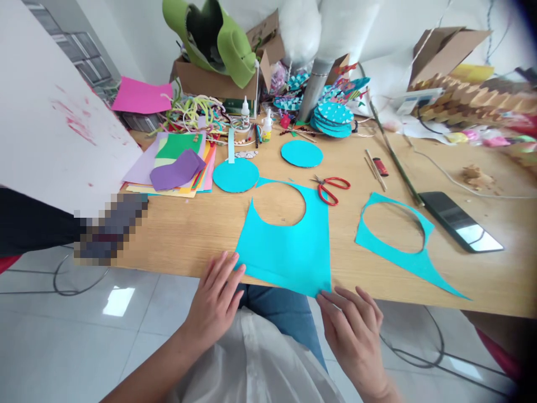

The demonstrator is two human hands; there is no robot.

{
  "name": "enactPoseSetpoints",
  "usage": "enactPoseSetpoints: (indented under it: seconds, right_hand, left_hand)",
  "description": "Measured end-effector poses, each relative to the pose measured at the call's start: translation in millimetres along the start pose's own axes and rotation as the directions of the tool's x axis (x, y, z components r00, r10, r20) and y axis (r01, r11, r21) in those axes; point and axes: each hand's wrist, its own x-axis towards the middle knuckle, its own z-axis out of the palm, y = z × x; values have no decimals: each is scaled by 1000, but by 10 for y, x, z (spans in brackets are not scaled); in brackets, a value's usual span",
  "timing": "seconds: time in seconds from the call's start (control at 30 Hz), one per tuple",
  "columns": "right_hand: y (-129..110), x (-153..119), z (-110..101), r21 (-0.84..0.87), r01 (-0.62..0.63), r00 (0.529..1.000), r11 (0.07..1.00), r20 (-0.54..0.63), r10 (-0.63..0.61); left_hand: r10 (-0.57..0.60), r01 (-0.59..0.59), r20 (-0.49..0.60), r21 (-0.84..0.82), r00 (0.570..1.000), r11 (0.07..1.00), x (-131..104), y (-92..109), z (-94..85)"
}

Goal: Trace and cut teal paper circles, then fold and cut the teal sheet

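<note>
A bright blue sheet [289, 254] with a round hole cut near its top lies at the table's front edge. My left hand [218, 296] rests at its lower left edge, fingers spread and stretched out. At the lower right corner, my right hand [352, 330] has its fingers bent and closed on the sheet. Red-handled scissors [333, 188] lie on the sheet's upper right corner. Two blue discs sit behind it: one disc [236, 175] with a pale strip [231, 146] at its top, another disc [302, 153] to the right.
A blue offcut [392, 254] and a phone [461, 221] lie at the right. Coloured sheets [176, 168] are stacked at the left. Glue bottles [267, 127], cords [201, 109] and stacked patterned discs [333, 120] fill the back. A green stick [390, 148] crosses the right side.
</note>
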Motion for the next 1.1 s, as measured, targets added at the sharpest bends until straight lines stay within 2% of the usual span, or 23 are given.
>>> enactPoseSetpoints:
  seconds: [0.1, 0.13, 0.17, 0.2, 0.23, 0.3, 0.37, 0.4, 0.47, 0.5, 0.53, 0.57, 0.63, 0.7, 0.77, 0.83, 0.9, 0.93, 1.0, 1.03, 1.1]
  right_hand:
    - [-89, 107, -85, 31, -17, 1000, 999, -16, 18]
    - [-139, 144, -107, 40, -25, 999, 999, -19, 26]
    - [-197, 180, -122, 54, -35, 999, 998, -20, 36]
    - [-263, 212, -129, 74, -42, 999, 996, -18, 44]
    - [-334, 240, -127, 102, -46, 999, 994, -12, 47]
    - [-489, 281, -97, 182, -34, 999, 983, 5, 33]
    - [-644, 305, -46, 269, 4, 1000, 963, 24, -11]
    - [-715, 314, -20, 307, 32, 999, 951, 32, -44]
    - [-829, 336, 14, 362, 95, 994, 927, 23, -111]
    - [-866, 354, 15, 384, 129, 990, 914, 6, -142]
    - [-884, 379, 4, 406, 156, 986, 901, -12, -165]
    - [-883, 415, -21, 427, 172, 983, 888, -18, -182]
    - [-814, 531, -109, 467, 166, 981, 869, 11, -193]
    - [-664, 729, -232, 482, 127, 979, 867, 81, -189]
    - [-460, 1031, -365, 487, 94, 979, 868, 111, -169]
    - [-247, 1433, -493, 528, 87, 976, 845, 125, -179]
    - [-70, 1894, -611, 564, 121, 955, 817, 159, -251]
    - [-5, 2126, -666, 575, 138, 935, 806, 193, -298]
    - [73, 2547, -768, 595, 221, 867, 773, 243, -435]
    - [89, 2722, -814, 590, 257, 829, 766, 273, -488]
    - [92, 2978, -898, 563, 328, 739, 759, 348, -577]
  left_hand:
    - [-97, 64, -163, -198, 982, 978, -38, 102, -116]
    - [-152, 95, -165, -312, 974, 945, -40, 149, -153]
    - [-219, 151, -107, -443, 970, 884, -33, 200, -183]
    - [-287, 243, 16, -579, 958, 778, -15, 252, -203]
    - [-339, 363, 178, -691, 924, 626, 12, 303, -211]
    - [-362, 575, 474, -776, 802, 257, 79, 389, -191]
    - [-372, 668, 630, -743, 682, -35, 138, 442, -147]
    - [-407, 678, 658, -726, 633, -119, 157, 453, -127]
    - [-504, 690, 665, -703, 551, -174, 168, 443, -114]
    - [-555, 696, 645, -701, 525, -155, 166, 422, -127]
    - [-591, 707, 618, -698, 518, -109, 164, 392, -156]
    - [-606, 719, 592, -693, 532, -46, 167, 355, -200]
    - [-573, 737, 563, -667, 596, 110, 210, 270, -334]
    - [-489, 719, 549, -633, 678, 286, 322, 189, -514]
    - [-427, 669, 516, -537, 743, 514, 500, 135, -718]
    - [-355, 536, 462, -353, 813, 767, 710, 126, -923]
    - [-221, 293, 369, -150, 903, 944, 910, 166, -1104]
    - [-135, 168, 343, -68, 930, 983, 995, 199, -1180]
    - [33, -50, 338, 41, 941, 998, 1129, 271, -1297]
    - [97, -130, 348, 74, 933, 989, 1181, 299, -1338]
    - [155, -214, 348, 138, 925, 967, 1271, 310, -1399]
